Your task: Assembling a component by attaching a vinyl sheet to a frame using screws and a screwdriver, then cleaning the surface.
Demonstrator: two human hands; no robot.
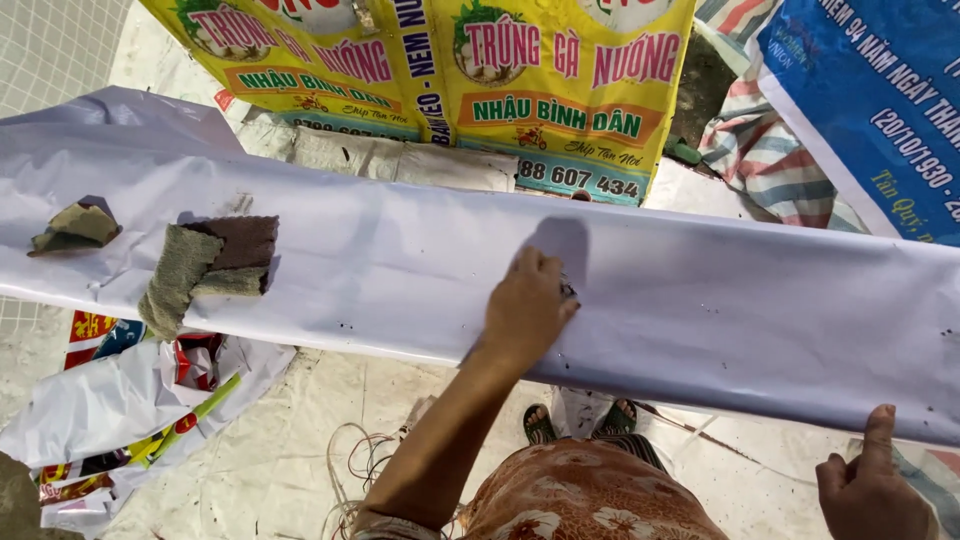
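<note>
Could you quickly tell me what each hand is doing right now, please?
Left hand: fingers curled, pressing on the white sheet.
Right hand: gripping the sheet's near edge, thumb up.

Carrying surface: a long white sheet stretched across the view, what holds it up being hidden. On it lie a folded olive and brown cloth and a smaller crumpled rag (both toward one end, apart from each other). Small dark specks, possibly dirt, dot its near edge.
</note>
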